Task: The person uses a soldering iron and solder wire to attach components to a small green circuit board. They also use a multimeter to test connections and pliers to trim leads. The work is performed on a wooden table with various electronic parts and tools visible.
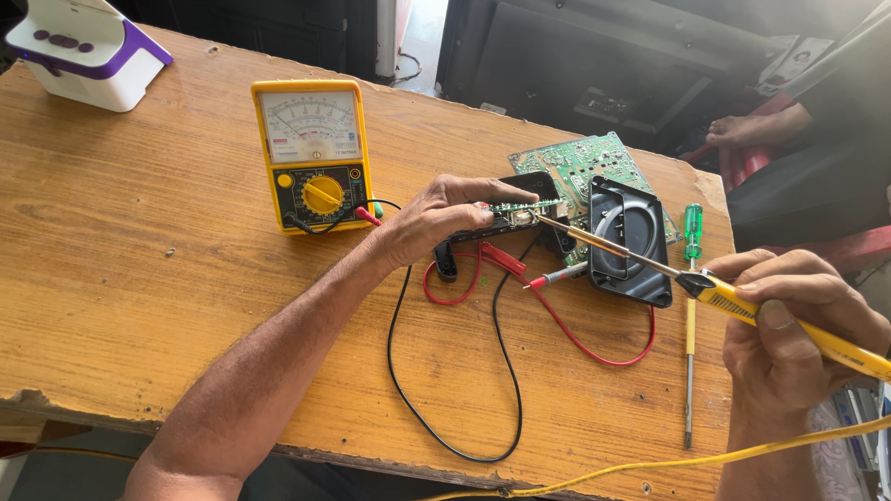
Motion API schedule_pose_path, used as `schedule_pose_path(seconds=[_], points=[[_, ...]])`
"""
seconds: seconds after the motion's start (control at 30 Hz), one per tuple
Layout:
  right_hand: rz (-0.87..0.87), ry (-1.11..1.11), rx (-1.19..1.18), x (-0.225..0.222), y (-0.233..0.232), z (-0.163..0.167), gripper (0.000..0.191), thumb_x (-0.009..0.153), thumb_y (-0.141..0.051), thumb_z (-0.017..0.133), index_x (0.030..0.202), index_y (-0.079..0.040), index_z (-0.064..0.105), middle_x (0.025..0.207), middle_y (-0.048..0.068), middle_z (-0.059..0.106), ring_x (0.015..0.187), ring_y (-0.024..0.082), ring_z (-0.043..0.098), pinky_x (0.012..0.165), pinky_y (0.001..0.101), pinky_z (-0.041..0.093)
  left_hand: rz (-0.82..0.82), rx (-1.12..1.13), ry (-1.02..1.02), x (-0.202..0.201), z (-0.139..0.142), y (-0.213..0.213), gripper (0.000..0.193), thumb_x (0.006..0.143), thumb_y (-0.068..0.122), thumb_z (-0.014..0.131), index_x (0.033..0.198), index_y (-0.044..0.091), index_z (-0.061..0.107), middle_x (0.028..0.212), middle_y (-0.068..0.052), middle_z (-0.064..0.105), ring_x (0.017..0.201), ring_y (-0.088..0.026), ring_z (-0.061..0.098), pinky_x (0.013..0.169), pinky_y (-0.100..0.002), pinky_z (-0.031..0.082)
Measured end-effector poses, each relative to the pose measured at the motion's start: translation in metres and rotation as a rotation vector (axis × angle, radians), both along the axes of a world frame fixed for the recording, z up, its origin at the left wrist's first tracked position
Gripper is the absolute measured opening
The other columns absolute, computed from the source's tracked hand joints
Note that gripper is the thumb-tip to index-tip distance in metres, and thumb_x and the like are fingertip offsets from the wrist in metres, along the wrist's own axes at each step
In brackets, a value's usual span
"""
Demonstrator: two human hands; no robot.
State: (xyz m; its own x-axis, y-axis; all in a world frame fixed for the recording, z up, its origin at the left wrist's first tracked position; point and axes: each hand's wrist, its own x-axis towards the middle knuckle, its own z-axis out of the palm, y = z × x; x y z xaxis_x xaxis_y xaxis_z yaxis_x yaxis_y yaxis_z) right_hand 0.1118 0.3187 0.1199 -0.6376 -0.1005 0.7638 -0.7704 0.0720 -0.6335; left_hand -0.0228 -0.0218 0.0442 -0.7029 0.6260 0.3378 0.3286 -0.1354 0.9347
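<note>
The right hand (789,320), near right, pinches a yellow soldering iron (770,315) whose tip seemingly meets the small board (524,206) pinched by the left hand (436,218) mid-table (139,241); a slip could burn fingertips.

Right hand (789,320) touches soldering iron (742,301) to held board (522,207).

Desk (139,260): orange-brown wood grain, chipped pale edges. Multimeter (313,153): yellow case, white dial face, black lower panel, yellow knob. Test leads: one red (594,353), one black (408,399). Soldering iron (742,301): yellow handle, black collar, metallic shaft. Small board strip (524,206): green. Large circuit board (580,160): green, speckled with silver. Speaker housing (631,241): black. Screwdriver (692,232): translucent green handle. Box at corner (83,51): white with purple trim. Cord at the near desk edge (650,464): yellow.
</note>
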Motion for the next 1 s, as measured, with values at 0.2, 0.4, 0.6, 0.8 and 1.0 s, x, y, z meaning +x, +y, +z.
schedule_pose_path(seconds=[0.2, 0.4, 0.6, 0.8, 1.0], points=[[0.014, -0.026, -0.033, 0.001, -0.001, -0.002, 0.015, 0.103, -0.004, 0.065, 0.1, 0.011, 0.065, 0.086, 0.018, 0.065, 0.077, 0.028, 0.072, 0.079, 0.0394, 0.066, -0.027, 0.038, -0.048, 0.0, -0.002, 0.0, 0.06, 0.082, 0.037, 0.056, 0.136, 0.015, 0.069, 0.13, -0.015, 0.074, 0.121, -0.024, 0.067, 0.113, -0.046, 0.053], [0.015, -0.01, -0.071, -0.001, -0.001, -0.01, 0.014, 0.105, -0.003, 0.064, 0.101, 0.01, 0.064, 0.089, 0.019, 0.065, 0.08, 0.03, 0.073, 0.081, 0.0393, 0.066, -0.018, 0.039, -0.045, -0.001, -0.007, -0.001, 0.06, 0.082, 0.038, 0.057, 0.136, 0.015, 0.068, 0.129, -0.013, 0.074, 0.119, -0.022, 0.068, 0.111, -0.044, 0.055], [-0.007, 0.003, -0.01, -0.006, 0.004, -0.019, 0.014, 0.106, -0.002, 0.064, 0.1, 0.01, 0.065, 0.087, 0.018, 0.066, 0.078, 0.028, 0.072, 0.082, 0.0409, 0.066, -0.017, 0.056, -0.061, -0.004, -0.013, 0.001, 0.061, 0.08, 0.037, 0.058, 0.136, 0.014, 0.068, 0.13, -0.012, 0.073, 0.117, -0.02, 0.069, 0.109, -0.041, 0.056], [-0.016, -0.01, 0.0, -0.006, 0.003, -0.02, 0.013, 0.107, -0.001, 0.064, 0.1, 0.01, 0.065, 0.088, 0.018, 0.066, 0.082, 0.03, 0.074, 0.081, 0.0401, 0.066, -0.02, 0.058, -0.059, -0.003, -0.012, -0.001, 0.06, 0.081, 0.035, 0.057, 0.136, 0.014, 0.068, 0.13, -0.012, 0.074, 0.118, -0.02, 0.068, 0.111, -0.04, 0.054], [-0.008, -0.005, -0.022, -0.009, 0.002, -0.021, 0.012, 0.106, -0.001, 0.065, 0.101, 0.011, 0.066, 0.087, 0.018, 0.067, 0.074, 0.024, 0.072, 0.086, 0.0426, 0.067, -0.028, 0.078, -0.067, -0.002, -0.013, -0.001, 0.059, 0.081, 0.033, 0.058, 0.136, 0.013, 0.069, 0.132, -0.012, 0.072, 0.122, -0.02, 0.066, 0.113, -0.041, 0.052]])
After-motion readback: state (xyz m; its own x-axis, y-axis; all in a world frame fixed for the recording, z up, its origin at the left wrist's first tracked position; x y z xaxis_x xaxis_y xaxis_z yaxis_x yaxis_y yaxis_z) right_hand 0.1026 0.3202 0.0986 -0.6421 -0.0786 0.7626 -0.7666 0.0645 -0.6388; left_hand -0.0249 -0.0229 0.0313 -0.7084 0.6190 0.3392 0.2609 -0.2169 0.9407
